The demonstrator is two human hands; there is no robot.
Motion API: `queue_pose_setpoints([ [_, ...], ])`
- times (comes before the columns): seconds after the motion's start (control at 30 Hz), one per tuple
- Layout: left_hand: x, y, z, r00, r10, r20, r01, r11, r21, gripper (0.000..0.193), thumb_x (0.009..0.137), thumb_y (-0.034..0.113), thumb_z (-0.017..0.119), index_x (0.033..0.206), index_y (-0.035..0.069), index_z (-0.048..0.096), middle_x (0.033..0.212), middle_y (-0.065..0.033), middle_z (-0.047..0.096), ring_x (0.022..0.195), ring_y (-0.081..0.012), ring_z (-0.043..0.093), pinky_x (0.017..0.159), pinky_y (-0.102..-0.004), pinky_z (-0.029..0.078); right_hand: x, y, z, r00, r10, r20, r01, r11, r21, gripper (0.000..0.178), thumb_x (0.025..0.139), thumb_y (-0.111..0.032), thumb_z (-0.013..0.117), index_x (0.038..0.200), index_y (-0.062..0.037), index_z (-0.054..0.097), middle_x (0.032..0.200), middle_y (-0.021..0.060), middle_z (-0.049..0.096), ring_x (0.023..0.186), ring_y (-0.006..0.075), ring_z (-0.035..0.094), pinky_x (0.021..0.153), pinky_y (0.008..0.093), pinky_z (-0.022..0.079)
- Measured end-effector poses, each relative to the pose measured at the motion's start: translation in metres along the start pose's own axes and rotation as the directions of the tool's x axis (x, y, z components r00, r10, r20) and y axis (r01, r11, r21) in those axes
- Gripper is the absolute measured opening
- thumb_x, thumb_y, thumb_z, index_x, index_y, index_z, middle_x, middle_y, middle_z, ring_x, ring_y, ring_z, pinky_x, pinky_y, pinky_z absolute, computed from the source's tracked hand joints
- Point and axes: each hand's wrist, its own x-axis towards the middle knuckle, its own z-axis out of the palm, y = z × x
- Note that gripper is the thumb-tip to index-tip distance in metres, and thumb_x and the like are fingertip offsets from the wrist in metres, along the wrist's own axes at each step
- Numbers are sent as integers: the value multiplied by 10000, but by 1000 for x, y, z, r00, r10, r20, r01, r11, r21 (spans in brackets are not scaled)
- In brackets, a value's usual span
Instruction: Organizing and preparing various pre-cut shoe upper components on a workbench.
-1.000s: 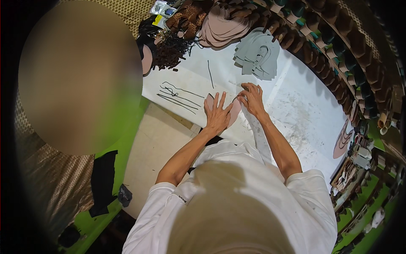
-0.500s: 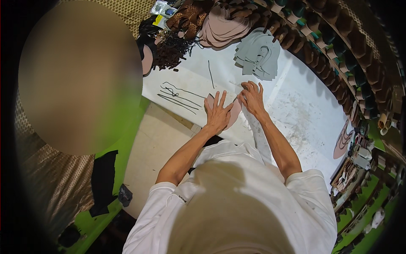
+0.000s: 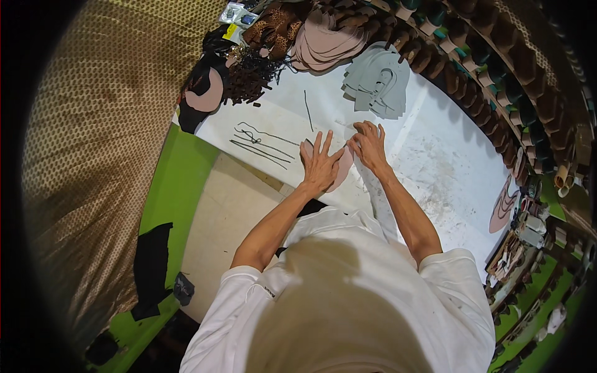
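One pink piece (image 3: pixel 342 170) lies on the bench (image 3: pixel 435 180) beneath the spread left hand (image 3: pixel 319 168), the right hand (image 3: pixel 369 147) curled at its edge, pinching or not I can't tell remotely, and I judge it light, pliable, best taken by its rim.

Your left hand (image 3: pixel 319 163), fingers spread, flat over pale-pink rounded flat piece (image 3: pixel 342 172) on white tabletop (image 3: pixel 460 124). Your right hand (image 3: pixel 370 146), fingers bent, at piece's upper right edge. Left of your hands: thin black cords (image 3: pixel 260 151). Beyond: stacked grey flat cut-outs (image 3: pixel 373 74), stacked pale-pink sheets (image 3: pixel 324 43).
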Motion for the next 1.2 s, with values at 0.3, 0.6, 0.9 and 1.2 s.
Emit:
queue_pose_setpoints([
  [0.3, 3, 0, 0, 999, 8, 51, -14, 993, 117, 415, 937, 221, 634, 1345, 245, 708, 1725, -146, 246, 1585, -402, 171, 1116, -825, 103, -2, -3, 1, 1000, 18, -23, -17, 1000, 16, 215, 921, -254, 726, 877, -49, 770, 1375, 89, 600, 1429, 342, 421, 1228, 627, 166],
  [0.6, 6, 4, 2, 999, 4, 40, -8, 994, 113, 450, 893, 225, 680, 1342, 203, 702, 1723, -169, 239, 1577, -414, 184, 1116, -816, 129, -4, -11, 2, 995, 65, -71, -70, 995, -65, 254, 909, -328, 750, 898, -79, 795, 1373, 92, 622, 1417, 346, 437, 1224, 623, 153],
  [0.9, 3, 6, 4, 997, -49, 61, 50, 999, -1, 518, 863, 237, 702, 1379, 203, 673, 1748, -178, 156, 1590, -440, 127, 1131, -810, 98, -8, -14, 0, 945, 227, -234, -208, 973, 105, 185, 878, -265, 759, 972, -111, 800, 1341, 99, 616, 1382, 362, 461, 1205, 641, 185],
  [1.2, -16, 3, -4, 989, -140, -39, 135, 985, -110, 512, 872, 243, 706, 1382, 225, 673, 1756, -178, 142, 1591, -448, 114, 1136, -802, 76, -37, -22, 0, 991, -135, -11, 133, 984, -120, 353, 907, -97, 702, 1257, -127, 731, 1306, 0, 668, 1276, 268, 543, 1217, 555, 255],
])
